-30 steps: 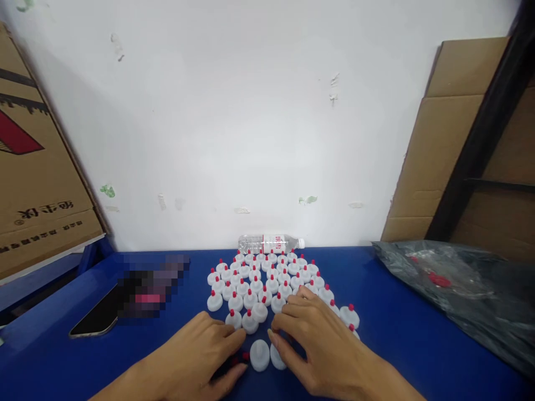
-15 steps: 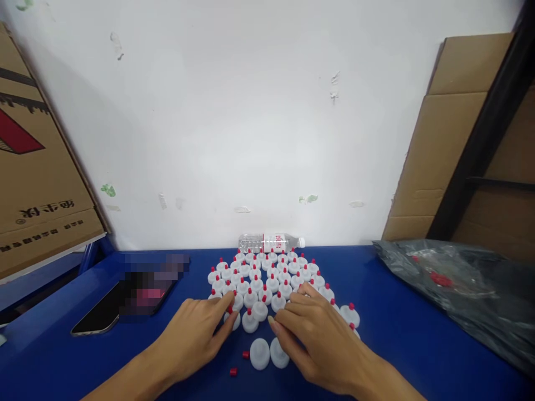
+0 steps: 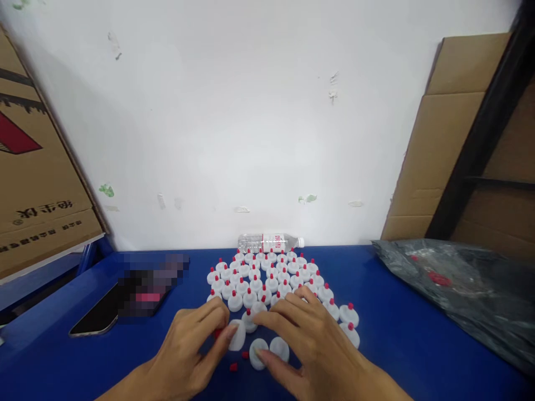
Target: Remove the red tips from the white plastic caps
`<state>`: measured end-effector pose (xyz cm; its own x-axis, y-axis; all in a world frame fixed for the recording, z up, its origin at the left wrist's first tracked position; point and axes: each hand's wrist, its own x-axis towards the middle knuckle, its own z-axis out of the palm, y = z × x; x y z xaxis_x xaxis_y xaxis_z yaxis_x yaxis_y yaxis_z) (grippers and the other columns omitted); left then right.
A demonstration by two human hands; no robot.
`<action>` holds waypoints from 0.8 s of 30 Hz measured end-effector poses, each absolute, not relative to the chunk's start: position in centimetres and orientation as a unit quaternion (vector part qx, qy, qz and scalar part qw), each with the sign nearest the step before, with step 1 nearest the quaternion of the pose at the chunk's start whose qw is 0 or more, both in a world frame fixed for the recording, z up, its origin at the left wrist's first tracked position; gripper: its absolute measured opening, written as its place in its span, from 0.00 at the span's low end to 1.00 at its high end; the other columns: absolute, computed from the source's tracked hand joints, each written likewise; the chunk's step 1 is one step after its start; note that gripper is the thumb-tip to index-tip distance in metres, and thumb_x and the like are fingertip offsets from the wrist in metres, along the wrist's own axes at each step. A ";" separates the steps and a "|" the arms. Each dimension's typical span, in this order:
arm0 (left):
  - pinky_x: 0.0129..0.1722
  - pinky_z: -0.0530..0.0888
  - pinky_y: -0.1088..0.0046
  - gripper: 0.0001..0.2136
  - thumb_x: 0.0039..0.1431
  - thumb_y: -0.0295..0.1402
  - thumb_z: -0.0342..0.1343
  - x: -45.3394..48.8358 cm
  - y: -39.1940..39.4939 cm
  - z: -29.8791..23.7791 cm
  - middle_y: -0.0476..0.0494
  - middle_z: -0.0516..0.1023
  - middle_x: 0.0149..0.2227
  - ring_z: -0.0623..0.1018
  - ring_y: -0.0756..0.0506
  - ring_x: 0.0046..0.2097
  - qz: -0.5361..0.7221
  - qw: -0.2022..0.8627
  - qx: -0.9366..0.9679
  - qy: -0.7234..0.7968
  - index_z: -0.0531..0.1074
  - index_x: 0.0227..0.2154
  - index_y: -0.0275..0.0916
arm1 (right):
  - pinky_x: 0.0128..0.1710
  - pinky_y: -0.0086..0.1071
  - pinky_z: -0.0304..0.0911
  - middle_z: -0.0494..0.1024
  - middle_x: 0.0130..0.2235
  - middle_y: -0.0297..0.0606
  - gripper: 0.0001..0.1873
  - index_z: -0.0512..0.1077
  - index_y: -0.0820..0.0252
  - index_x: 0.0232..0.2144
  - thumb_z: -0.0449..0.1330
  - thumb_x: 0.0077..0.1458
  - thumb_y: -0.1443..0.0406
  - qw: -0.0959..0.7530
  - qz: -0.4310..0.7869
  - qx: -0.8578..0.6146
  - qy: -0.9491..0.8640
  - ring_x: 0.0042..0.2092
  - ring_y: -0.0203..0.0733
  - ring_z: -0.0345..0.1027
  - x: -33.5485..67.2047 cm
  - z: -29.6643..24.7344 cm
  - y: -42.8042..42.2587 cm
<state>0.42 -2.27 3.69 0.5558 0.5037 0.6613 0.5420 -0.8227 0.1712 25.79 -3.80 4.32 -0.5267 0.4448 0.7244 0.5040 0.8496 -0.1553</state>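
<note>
Red-tipped white caps (image 3: pixel 249 297) stand in a dense group on the blue table. My left hand (image 3: pixel 196 340) pinches one white cap (image 3: pixel 237 335) by its red tip, the cap tilted on its side with its flat face turned right. Two white caps without a visible red tip lie in front, a left one (image 3: pixel 256 361) and a right one (image 3: pixel 281 350). My right hand (image 3: pixel 309 340) is spread above them, thumb over the left one and index finger near the group's front caps. Two small loose red pieces (image 3: pixel 244 355) lie near my left hand.
A clear plastic bottle (image 3: pixel 267 242) lies against the white wall behind the caps. On the left are a phone (image 3: pixel 96 314) and a printed cardboard box (image 3: pixel 42 167). A grey plastic bag (image 3: pixel 418 267) with red pieces lies on the right.
My left hand has pulled a red-tipped cap from the group's front left toward me and tipped it over. My right hand has shifted slightly left, its thumb and index finger spreading apart.
</note>
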 end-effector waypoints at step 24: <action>0.27 0.69 0.75 0.19 0.81 0.42 0.36 1.5 -4.2 4.6 0.49 0.77 0.31 0.77 0.52 0.28 -0.353 0.066 -0.902 -0.239 0.59 0.32 0.42 | 0.58 0.41 0.60 0.82 0.36 0.35 0.10 0.74 0.61 0.43 0.56 0.69 0.61 0.470 -0.142 -0.226 -0.841 0.37 0.40 0.76 23.1 3.5 -4.1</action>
<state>1.54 -4.20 4.56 0.6364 0.3851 0.6683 0.4782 -0.8769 0.0499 23.09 -4.13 3.54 -0.4558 0.2459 0.8555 0.5134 0.8577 0.0270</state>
